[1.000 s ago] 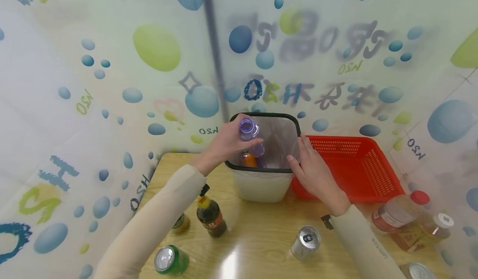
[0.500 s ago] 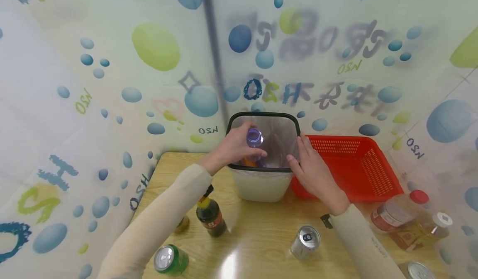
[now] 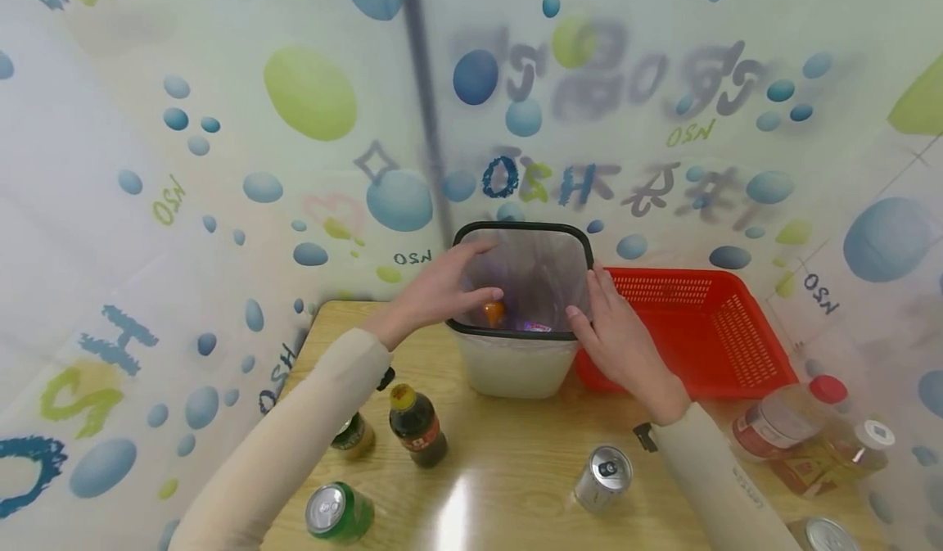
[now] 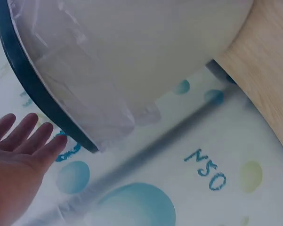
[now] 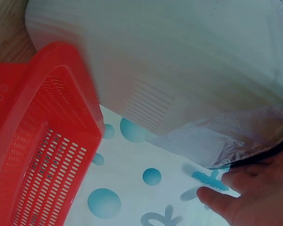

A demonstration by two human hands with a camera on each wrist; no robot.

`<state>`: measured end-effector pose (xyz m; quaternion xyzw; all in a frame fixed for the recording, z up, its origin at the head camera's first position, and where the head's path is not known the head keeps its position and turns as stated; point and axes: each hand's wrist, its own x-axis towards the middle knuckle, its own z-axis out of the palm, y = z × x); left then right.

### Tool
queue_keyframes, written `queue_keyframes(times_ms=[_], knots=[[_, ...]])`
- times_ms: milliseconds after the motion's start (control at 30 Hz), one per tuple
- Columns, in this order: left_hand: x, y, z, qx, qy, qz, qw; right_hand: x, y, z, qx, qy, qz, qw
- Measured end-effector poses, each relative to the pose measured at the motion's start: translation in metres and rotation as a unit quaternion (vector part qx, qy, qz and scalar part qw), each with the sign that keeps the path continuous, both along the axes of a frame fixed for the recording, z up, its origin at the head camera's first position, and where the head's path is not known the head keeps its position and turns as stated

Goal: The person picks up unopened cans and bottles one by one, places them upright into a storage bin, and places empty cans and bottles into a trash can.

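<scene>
A white trash bin [image 3: 516, 367] with a dark rim and a clear liner stands at the back of the table. Over its left side is my left hand [image 3: 435, 291], fingers spread and nothing between them. In the left wrist view that hand [image 4: 23, 155] shows extended fingers near the dark rim [image 4: 33, 89]. My right hand [image 3: 622, 342] rests its straight fingers against the bin's right rim. The right wrist view shows the fingers [image 5: 245, 181] at the liner's edge. Inside the bin lie an orange item [image 3: 494, 313] and a small purple-pink patch [image 3: 536, 327], mostly hidden.
Right of the bin is a red basket [image 3: 685, 346]. A cola bottle [image 3: 417, 428], a dark can [image 3: 355, 438] and a green can [image 3: 339, 512] stand at left. A silver can [image 3: 604, 477] is in front; two bottles, one red-capped [image 3: 784, 418], lie at right.
My left hand lowered a clear purple-necked bottle into the bin and let go of it. It has since moved back left with its fingers apart. The right hand has stayed at the rim.
</scene>
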<state>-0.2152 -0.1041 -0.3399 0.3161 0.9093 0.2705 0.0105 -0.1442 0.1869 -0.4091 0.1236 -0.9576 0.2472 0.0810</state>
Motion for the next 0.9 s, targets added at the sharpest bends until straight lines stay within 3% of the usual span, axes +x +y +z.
queue_keyframes(times_ms=[233,367,700,900], knots=[[0.006,-0.024,0.000,0.001,0.037,-0.005,0.9993,0.000,0.002,0.000,-0.002,0.002,0.002,1.0000],[0.007,-0.035,-0.006,0.012,0.050,0.016,0.9986,-0.001,0.003,-0.001,-0.013,0.004,0.003,0.9999],[0.009,-0.048,-0.014,0.011,0.004,0.075,0.9971,0.002,0.008,-0.002,-0.068,-0.009,0.010,0.9976],[0.002,-0.051,-0.019,0.018,-0.024,0.100,0.9946,0.009,0.013,0.000,-0.101,-0.034,0.002,0.9943]])
